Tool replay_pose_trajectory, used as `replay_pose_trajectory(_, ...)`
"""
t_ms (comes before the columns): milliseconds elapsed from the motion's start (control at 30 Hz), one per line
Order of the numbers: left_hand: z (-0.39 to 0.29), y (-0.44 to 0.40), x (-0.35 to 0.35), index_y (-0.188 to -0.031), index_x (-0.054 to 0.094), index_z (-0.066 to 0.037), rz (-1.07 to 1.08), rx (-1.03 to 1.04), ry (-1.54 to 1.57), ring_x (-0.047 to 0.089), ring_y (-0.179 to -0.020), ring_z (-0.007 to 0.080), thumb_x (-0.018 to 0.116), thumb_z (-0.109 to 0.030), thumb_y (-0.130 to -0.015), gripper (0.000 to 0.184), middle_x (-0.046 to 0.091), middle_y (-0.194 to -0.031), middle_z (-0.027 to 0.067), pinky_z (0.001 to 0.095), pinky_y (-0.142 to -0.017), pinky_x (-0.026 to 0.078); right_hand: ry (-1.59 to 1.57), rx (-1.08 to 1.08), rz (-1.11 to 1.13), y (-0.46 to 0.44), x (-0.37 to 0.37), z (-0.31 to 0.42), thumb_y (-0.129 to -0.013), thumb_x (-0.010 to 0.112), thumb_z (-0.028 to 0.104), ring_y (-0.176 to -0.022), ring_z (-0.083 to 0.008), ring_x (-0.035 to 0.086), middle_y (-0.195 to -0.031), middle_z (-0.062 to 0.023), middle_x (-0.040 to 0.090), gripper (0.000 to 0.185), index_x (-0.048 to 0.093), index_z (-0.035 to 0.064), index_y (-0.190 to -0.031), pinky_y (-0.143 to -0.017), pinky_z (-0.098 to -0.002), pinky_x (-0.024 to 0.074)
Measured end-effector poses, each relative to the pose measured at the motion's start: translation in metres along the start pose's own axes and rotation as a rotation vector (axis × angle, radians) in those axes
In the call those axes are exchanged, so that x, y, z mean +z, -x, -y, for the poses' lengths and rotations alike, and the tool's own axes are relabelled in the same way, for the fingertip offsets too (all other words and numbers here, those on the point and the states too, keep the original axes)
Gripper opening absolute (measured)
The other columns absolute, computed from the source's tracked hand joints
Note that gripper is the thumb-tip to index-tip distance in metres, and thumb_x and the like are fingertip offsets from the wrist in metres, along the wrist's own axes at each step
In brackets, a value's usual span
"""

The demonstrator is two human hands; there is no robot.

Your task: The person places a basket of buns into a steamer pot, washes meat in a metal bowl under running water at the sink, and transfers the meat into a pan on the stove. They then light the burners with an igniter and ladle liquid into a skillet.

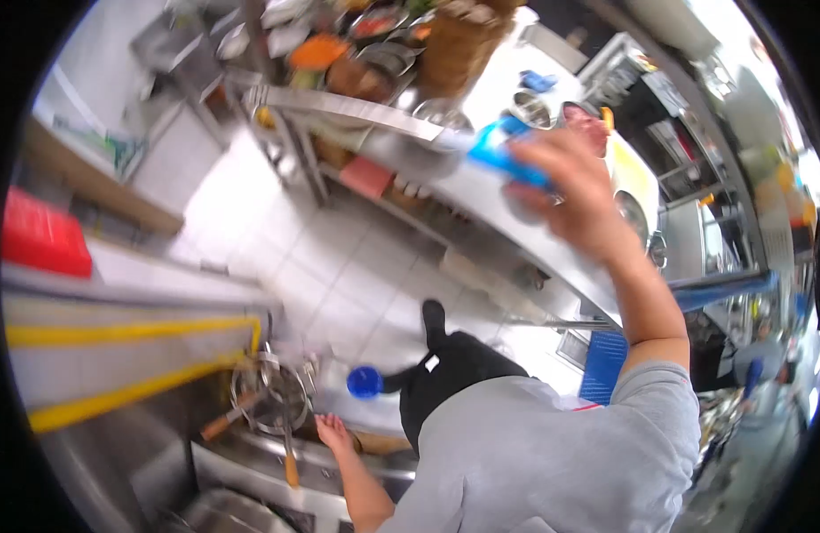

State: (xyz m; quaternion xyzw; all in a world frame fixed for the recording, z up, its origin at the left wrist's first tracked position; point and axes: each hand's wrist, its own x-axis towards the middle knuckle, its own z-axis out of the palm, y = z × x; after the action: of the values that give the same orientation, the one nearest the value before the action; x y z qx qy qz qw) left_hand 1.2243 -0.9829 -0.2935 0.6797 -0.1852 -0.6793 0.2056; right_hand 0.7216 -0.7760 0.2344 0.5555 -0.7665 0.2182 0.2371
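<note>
My right hand (570, 191) is raised over the steel work table, fingers closed round a bright blue object (506, 149). Motion smears that object, so its kind is unclear. My left hand (333, 433) is low on the other side, beside the sink unit, with its fingers apart and nothing visible in them. Close to it are wire strainers (269, 391) with wooden handles, one handle (292, 471) pointing toward the front. A round blue container (365, 382) sits just beyond the left hand.
The steel table (552, 231) carries bowls of food, a tall brown stack (463, 49) and a metal pot (532, 107). A red box (44, 233) is at the far left. Tiled floor (325, 258) lies between the counters. A blue crate (603, 366) is at right.
</note>
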Motion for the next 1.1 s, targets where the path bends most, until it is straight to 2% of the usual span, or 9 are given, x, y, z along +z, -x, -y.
replay_pose_trajectory(133, -0.034, 0.040, 0.139, -0.117, 0.051, -0.009, 0.319, 0.213, -0.389, 0.057, -0.072, 0.0170, 0.055, -0.038, -0.091, 0.039, 0.060, -0.091, 0.0057, 0.0265, -0.060, 0.045, 0.691, -0.067, -0.334, 0.006, -0.148, -0.089, -0.071, 0.075, 0.011, -0.088, -0.0236, 0.061, -0.106, -0.0042, 0.064, 0.041, 0.065, 0.0199, -0.110, -0.074, -0.0354, 0.0453)
replay_pose_trajectory(233, -0.050, 0.090, 0.252, -0.117, 0.052, -0.008, 0.505, 0.309, -0.422, 0.059, -0.079, 0.0157, 0.059, -0.034, -0.089, 0.039, 0.061, -0.095, 0.0059, 0.0253, -0.066, 0.045, 0.954, 0.119, -0.251, 0.032, -0.215, -0.143, -0.084, 0.063, 0.021, -0.093, -0.0199, 0.060, -0.110, 0.0021, 0.064, 0.030, 0.065, 0.0231, -0.114, -0.084, -0.0334, 0.0403)
replay_pose_trajectory(433, -0.021, 0.231, 0.476, -0.115, 0.055, -0.003, 1.099, 0.512, -0.628, 0.059, -0.083, 0.0122, 0.058, -0.022, -0.093, 0.029, 0.062, -0.098, 0.0065, 0.0234, -0.070, 0.047, 0.828, 0.375, -0.204, 0.112, -0.235, -0.255, -0.086, 0.062, 0.023, -0.099, -0.0242, 0.058, -0.108, -0.0030, 0.065, 0.028, 0.066, 0.0177, -0.113, -0.087, -0.0377, 0.0410)
replay_pose_trajectory(533, 0.020, 0.315, 0.564, -0.112, 0.057, -0.001, 1.255, 0.494, -0.840, 0.061, -0.086, 0.0156, 0.056, -0.026, -0.093, 0.031, 0.063, -0.100, 0.0090, 0.0259, -0.071, 0.050, 0.881, 0.502, -0.257, 0.095, -0.232, -0.216, -0.086, 0.061, 0.021, -0.103, -0.0338, 0.050, -0.110, -0.0140, 0.059, 0.021, 0.068, 0.0082, -0.102, -0.091, -0.0442, 0.0367)
replay_pose_trajectory(567, 0.039, 0.321, 0.589, -0.111, 0.057, -0.001, 1.302, 0.477, -0.935, 0.062, -0.088, 0.0176, 0.055, -0.029, -0.094, 0.033, 0.063, -0.101, 0.0106, 0.0277, -0.071, 0.051, 1.140, 0.232, -0.417, 0.113, -0.230, -0.243, -0.084, 0.065, 0.017, -0.091, -0.0260, 0.060, -0.103, -0.0056, 0.066, 0.025, 0.068, 0.0142, -0.109, -0.082, -0.0384, 0.0439)
replay_pose_trajectory(700, 0.113, 0.334, 0.660, -0.111, 0.055, 0.001, 1.291, 0.313, -1.045, 0.062, -0.083, 0.0208, 0.049, -0.030, -0.095, 0.035, 0.062, -0.100, 0.0113, 0.0301, -0.070, 0.053, 0.743, 0.151, -0.800, 0.175, -0.161, -0.216, -0.071, 0.060, -0.006, -0.076, -0.0231, 0.059, -0.086, -0.0107, 0.064, 0.028, 0.064, 0.0045, -0.097, -0.064, -0.0358, 0.0457)
replay_pose_trajectory(800, 0.141, 0.339, 0.678, -0.106, 0.054, 0.000, 1.322, 0.243, -0.977, 0.062, -0.080, 0.0219, 0.047, -0.027, -0.096, 0.030, 0.060, -0.096, 0.0099, 0.0323, -0.071, 0.055, 0.182, 0.741, -0.886, 0.221, -0.073, -0.245, -0.086, 0.055, 0.002, -0.065, -0.0177, 0.058, -0.076, -0.0130, 0.062, 0.011, 0.061, 0.0016, -0.095, -0.056, -0.0288, 0.0453)
replay_pose_trajectory(933, 0.149, 0.335, 0.690, -0.087, 0.051, 0.001, 1.416, 0.194, -0.859, 0.060, -0.077, 0.0196, 0.049, -0.015, -0.093, 0.018, 0.054, -0.090, 0.0079, 0.0350, -0.064, 0.060, -0.765, 1.783, -0.927, 0.319, 0.045, -0.355, -0.097, 0.041, 0.031, -0.068, -0.0175, 0.059, -0.092, -0.0052, 0.054, 0.028, 0.048, 0.0065, -0.110, -0.056, -0.0278, 0.0508)
replay_pose_trajectory(1100, 0.124, 0.320, 0.681, -0.080, 0.049, 0.001, 1.343, 0.387, -0.885, 0.056, -0.073, 0.0165, 0.050, -0.012, -0.092, 0.017, 0.052, -0.083, 0.0066, 0.0327, -0.059, 0.059, -0.878, 1.824, -0.991, 0.333, 0.089, -0.415, -0.097, 0.040, 0.036, -0.083, -0.0260, 0.058, -0.112, -0.0108, 0.051, 0.038, 0.043, 0.0069, -0.121, -0.073, -0.0392, 0.0520)
